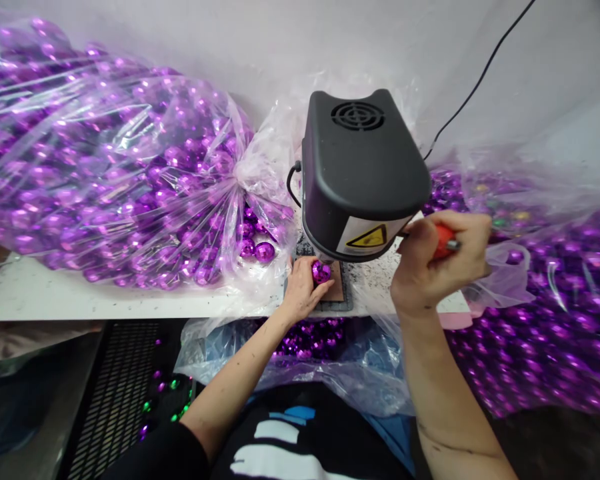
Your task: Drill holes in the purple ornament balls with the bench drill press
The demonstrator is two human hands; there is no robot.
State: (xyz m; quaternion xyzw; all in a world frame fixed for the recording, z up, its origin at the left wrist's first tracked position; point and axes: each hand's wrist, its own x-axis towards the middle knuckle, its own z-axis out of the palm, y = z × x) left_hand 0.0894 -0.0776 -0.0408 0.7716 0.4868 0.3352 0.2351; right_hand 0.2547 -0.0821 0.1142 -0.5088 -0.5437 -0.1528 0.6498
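My left hand (303,290) is closed on a shiny purple faceted ball (321,271), which sits beneath the head of a black bench press machine (367,157). My thumb and fingers are on either side of the ball. Under it lies a brown pad (335,288) on the machine's dark base (347,297). To the right, my right hand (443,257) is wrapped around the red handle (443,241) of the machine's lever. The machine's head hides the top of the ball and whatever may touch it.
A big clear bag of purple balls (105,167) fills the left of the white table (45,293); loose balls (265,252) lie near its tied neck. Another bag of purple balls (555,320) is at right. More purple balls (313,339) rest in plastic over my lap. A cord (473,87) runs behind.
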